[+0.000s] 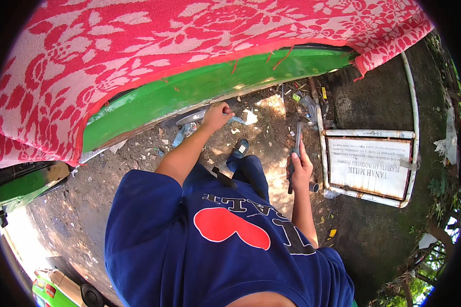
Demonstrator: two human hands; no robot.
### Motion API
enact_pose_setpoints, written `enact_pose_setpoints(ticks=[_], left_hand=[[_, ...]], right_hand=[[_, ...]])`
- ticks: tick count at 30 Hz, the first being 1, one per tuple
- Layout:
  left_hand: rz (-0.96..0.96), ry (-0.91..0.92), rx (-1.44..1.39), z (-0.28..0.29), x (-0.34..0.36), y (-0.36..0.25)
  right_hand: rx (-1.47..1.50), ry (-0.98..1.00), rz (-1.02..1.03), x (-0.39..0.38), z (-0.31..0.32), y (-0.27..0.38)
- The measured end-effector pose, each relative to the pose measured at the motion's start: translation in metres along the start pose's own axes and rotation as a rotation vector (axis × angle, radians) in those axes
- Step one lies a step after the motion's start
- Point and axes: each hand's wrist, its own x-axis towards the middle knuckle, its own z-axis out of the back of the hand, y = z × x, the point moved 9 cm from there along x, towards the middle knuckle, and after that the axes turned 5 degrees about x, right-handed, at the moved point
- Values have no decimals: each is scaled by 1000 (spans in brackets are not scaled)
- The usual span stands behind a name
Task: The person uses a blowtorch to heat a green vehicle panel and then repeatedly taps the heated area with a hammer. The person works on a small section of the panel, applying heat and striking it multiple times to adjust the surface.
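Observation:
My left hand [217, 115] is closed, fingers curled together, beside the lower edge of a green vehicle body [189, 92]. Whatever it may hold is too small to make out. Next to that hand a grey, curved, wheel-like piece [190, 118] shows under the green edge. My right hand [300, 166] is wrapped round the dark grip of a hammer [297, 135]. The metal shaft points away from me, with the head at its far end. A red and pale flowered cloth [210, 30] hangs over the top of the green body.
On the right a rusty white metal frame [364, 134] carries a white sign board [369, 166]. Litter and plastic scraps [307, 106] lie on the dirt ground [97, 210]. A dark tube end [314, 187] shows beside my right wrist. Another green vehicle [54, 289] stands at lower left.

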Motion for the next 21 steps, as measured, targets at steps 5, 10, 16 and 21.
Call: enact_pose_setpoints(ticks=[5,10,16,21], left_hand=[[239,21,83,-9,-2,16],[19,-122,64,-18,-16,25],[-259,-127,70,-29,-63,13],[-191,-70,57,-34,-71,30]], right_hand=[[15,67,8,37,31,4],[-2,221,-89,83,54,17],[-229,309,-43,118,81,55],[-255,335,6,115,79,74]])
